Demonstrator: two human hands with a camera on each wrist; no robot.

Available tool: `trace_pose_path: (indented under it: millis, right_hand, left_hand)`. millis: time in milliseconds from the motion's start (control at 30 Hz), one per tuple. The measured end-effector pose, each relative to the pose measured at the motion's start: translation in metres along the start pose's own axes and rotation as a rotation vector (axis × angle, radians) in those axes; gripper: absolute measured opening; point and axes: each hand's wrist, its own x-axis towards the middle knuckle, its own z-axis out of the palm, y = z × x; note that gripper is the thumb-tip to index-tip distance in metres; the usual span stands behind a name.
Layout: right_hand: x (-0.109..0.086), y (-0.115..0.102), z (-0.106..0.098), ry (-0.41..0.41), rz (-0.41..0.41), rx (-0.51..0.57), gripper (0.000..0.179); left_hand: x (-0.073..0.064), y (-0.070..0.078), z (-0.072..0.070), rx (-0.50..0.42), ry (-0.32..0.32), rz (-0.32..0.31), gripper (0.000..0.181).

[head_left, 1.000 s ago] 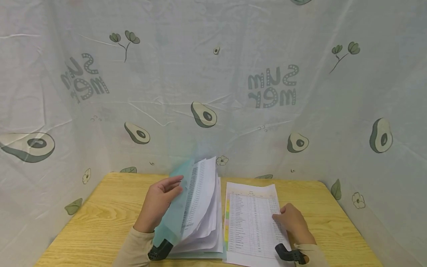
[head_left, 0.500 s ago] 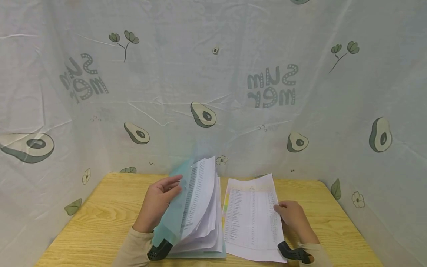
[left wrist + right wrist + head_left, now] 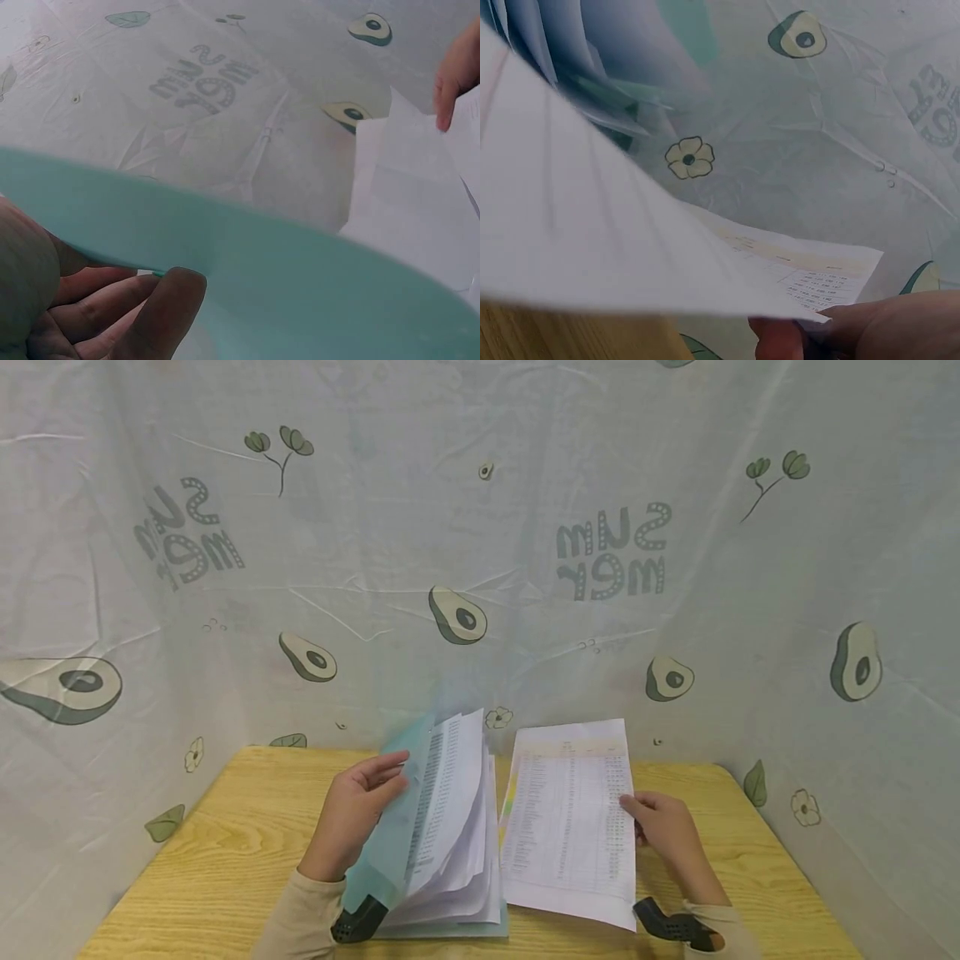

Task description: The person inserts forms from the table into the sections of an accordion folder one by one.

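A light teal plastic folder (image 3: pixel 397 839) stands half opened on the table, left of the middle. My left hand (image 3: pixel 352 818) grips its raised front cover at the left edge; in the left wrist view the thumb and fingers pinch that cover (image 3: pixel 247 277). Inside the folder, several loose printed pages (image 3: pixel 450 827) fan out, some curled. To the right, my right hand (image 3: pixel 667 831) pinches the right edge of a printed table sheet (image 3: pixel 570 827), which is raised and tilted towards me. In the right wrist view the sheet (image 3: pixel 592 240) bends away from the thumb and finger.
Coloured index tabs (image 3: pixel 510 797) show along the sheet's left edge. Everything is over a wooden table (image 3: pixel 225 827). A pale curtain (image 3: pixel 525 643) printed with avocados hangs close behind the table. Each wrist wears a black camera mount (image 3: pixel 360 920).
My right hand has lifted the printed sheet off the table and moved it upward and away from me. The left hand and folder stay practically where they were.
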Motion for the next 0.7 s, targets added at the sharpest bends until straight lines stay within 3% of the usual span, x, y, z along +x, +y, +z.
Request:
trace_pose_path:
  millis: [267,700]
  right_hand:
    - [-0.004,-0.006,-0.005,0.089,-0.009,0.033,0.039]
    - [-0.011,-0.016,-0.012,0.163,-0.021,0.117,0.039]
  left_hand:
    - [-0.001,0.002,0.0,0.011,0.005,-0.015,0.038]
    - [0.0,0.002,-0.006,0.007,-0.002,-0.01,0.036]
